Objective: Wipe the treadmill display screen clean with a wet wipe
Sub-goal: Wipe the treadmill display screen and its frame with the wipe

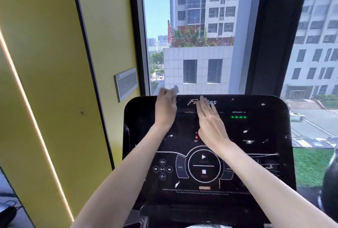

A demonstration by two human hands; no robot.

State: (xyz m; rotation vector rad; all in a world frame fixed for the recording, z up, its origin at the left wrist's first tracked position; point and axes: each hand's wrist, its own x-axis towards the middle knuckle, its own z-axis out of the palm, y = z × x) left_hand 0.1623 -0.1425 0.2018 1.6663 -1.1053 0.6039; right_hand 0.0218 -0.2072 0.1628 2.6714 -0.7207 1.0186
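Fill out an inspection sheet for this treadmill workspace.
Surface: treadmill display screen black, flecked with white specks, green lights lit.
Job's things: wet wipe at the console's top left edge.
Clutter: nothing seen.
Hands: left hand holds the wipe; right hand open, flat over the screen.
Cables: dark cable on the floor, far left.
Surroundings: yellow wall, window onto buildings.

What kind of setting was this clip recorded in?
Probably an upper-floor gym or fitness room. A treadmill console with play/stop buttons and calorie and distance readouts stands at a tall window overlooking apartment blocks and a street below, beside a yellow wall.
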